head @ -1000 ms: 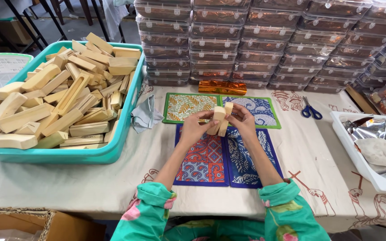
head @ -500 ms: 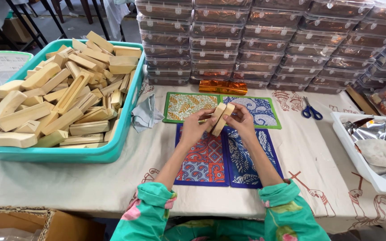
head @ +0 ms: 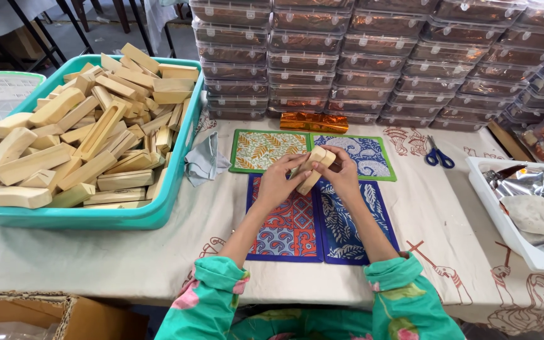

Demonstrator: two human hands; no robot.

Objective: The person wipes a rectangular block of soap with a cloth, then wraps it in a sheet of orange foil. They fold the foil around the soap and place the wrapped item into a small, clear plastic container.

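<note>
left hand (head: pixel 278 182) pinches near end of wooden block (head: pixel 313 167); right hand (head: pixel 341 173) grips far end, so it stays raised above blue mats (head: pixel 319 223) | teal tub (head: pixel 158 211) of blocks left of mats, within reach | scissors (head: pixel 439 156) right of mats

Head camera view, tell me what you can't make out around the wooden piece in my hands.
- Wooden piece, head view: its lower end and underside are covered by the left hand and right hand.
- Teal tub: the piled wooden blocks hide its floor.
- White tray: cut off by the right edge.
- Stacked clear boxes: contents too small to tell.
</note>
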